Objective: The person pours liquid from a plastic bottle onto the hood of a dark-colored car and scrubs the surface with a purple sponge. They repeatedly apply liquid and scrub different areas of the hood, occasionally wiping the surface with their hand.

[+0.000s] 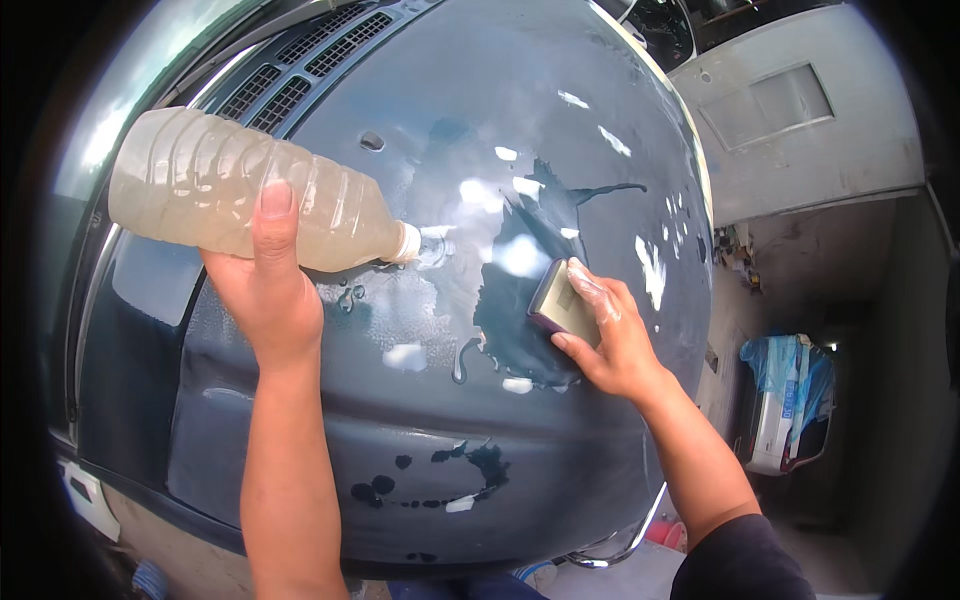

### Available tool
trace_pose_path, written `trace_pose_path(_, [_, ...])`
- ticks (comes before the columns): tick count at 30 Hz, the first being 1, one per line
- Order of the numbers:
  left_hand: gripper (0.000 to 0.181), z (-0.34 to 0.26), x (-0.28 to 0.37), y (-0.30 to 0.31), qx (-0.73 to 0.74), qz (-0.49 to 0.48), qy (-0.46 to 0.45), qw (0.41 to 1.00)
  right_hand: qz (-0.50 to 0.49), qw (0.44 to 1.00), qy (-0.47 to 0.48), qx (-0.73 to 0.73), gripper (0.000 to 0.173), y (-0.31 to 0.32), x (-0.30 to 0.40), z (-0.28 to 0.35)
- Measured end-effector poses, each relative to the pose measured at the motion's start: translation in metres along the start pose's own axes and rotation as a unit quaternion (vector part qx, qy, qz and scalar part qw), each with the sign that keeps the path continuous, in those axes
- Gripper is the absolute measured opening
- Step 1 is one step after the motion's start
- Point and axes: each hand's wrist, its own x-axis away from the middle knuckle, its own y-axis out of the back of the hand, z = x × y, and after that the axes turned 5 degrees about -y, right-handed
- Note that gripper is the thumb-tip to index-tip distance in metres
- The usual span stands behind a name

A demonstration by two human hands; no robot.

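My left hand is wrapped around a ribbed plastic bottle of cloudy liquid. The bottle lies tipped on its side over a dark blue-grey car hood, its white-rimmed neck pointing right. Liquid sits on the hood just beyond the mouth. Between the fingers and thumb of my right hand is a flat block, probably a sanding block, against the hood. Pale residue coats one of those fingers. A dark wet patch spreads around the block, with droplets and streaks nearby.
Grille vents and a washer nozzle lie towards the windshield. A pale panel stands beyond the hood's front. At right, a parked white car carries blue plastic sheeting. A red container is below the bumper.
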Motion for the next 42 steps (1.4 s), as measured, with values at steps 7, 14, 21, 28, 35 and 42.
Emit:
trace_pose_path(7, [0.049, -0.005, -0.003, 0.001, 0.032, 0.01, 0.017, 0.999, -0.033, 0.997, -0.069, 0.023, 0.067, -0.006, -0.067, 0.034])
trace_pose_path(14, [0.048, -0.007, -0.001, -0.006, 0.024, 0.003, 0.016, 1.0, -0.074, 0.989, -0.122, 0.035, 0.069, -0.008, -0.031, 0.038])
trace_pose_path(21, [0.049, -0.003, -0.004, 0.002, -0.01, 0.011, -0.009, 1.0, -0.052, 0.988, -0.14, 0.047, 0.071, -0.017, 0.015, 0.058])
trace_pose_path(28, [0.045, -0.005, -0.001, -0.003, 0.024, 0.013, 0.02, 0.999, -0.111, 0.979, -0.163, 0.055, 0.064, -0.007, -0.056, 0.041])
trace_pose_path(35, [0.043, -0.006, -0.003, -0.003, 0.016, 0.002, -0.005, 1.0, -0.084, 0.981, -0.161, 0.062, 0.066, -0.019, -0.011, 0.056])
trace_pose_path(42, [0.045, -0.009, -0.007, 0.003, -0.005, 0.012, -0.001, 1.0, -0.08, 0.986, -0.137, 0.052, 0.067, -0.025, -0.02, 0.062])
